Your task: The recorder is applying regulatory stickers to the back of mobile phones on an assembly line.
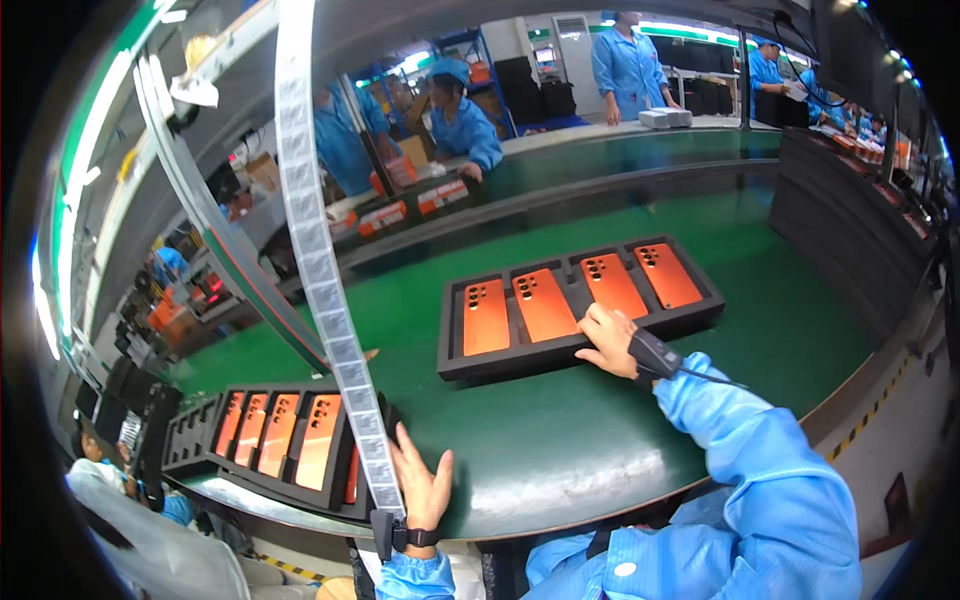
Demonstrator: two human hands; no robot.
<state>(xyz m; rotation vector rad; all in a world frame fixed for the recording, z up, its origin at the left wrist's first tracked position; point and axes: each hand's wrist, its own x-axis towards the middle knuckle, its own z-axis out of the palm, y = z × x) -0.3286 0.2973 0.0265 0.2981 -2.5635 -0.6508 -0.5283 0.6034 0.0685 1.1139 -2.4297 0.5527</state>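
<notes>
Right hand [608,340] touches the tray [535,358] of orange phones [547,306] — can't tell if clamped. Left hand [424,486] — fingers apart, beside the strip [344,345].

Phones [546,306] are orange (lenses [523,284] black), trays [510,362] charcoal, belt [530,440] green, sleeves [750,450] pale blue.

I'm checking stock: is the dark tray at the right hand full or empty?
Full: four orange phones lie side by side in the dark tray, with no phone-sized gap visible.
</notes>
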